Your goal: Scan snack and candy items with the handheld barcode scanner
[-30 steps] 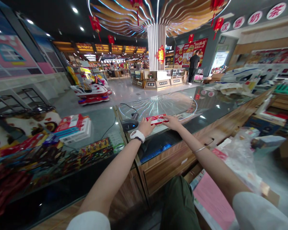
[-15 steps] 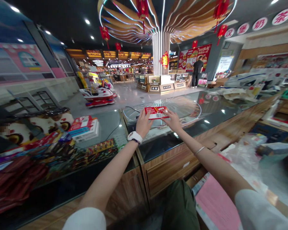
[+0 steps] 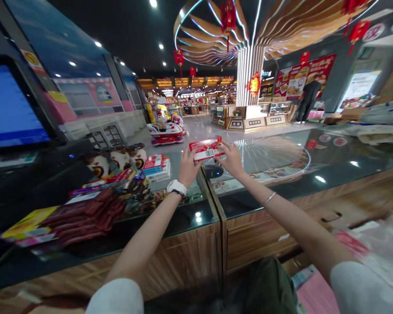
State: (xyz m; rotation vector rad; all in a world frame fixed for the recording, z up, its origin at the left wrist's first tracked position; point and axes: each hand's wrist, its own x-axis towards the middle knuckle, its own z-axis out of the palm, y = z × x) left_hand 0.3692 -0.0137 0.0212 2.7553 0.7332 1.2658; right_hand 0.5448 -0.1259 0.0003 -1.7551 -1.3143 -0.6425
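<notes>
Dark red packets (image 3: 88, 211) are piled on the near left of the glass counter (image 3: 237, 203); farther out, the red-and-white box (image 3: 207, 149) is gripped at its ends between the left hand (image 3: 188, 168) and right hand (image 3: 232, 160), barcode side in view. Box is picked up, not set down; whether it is sealed can't be told. Beyond the hands, a stack of boxes (image 3: 157, 168) is left unheld, and a person (image 3: 310, 98) is seen in the background.

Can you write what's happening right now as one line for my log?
left hand: holds red-white packet | right hand: holds same packet | below packet: black device, blue light
</notes>
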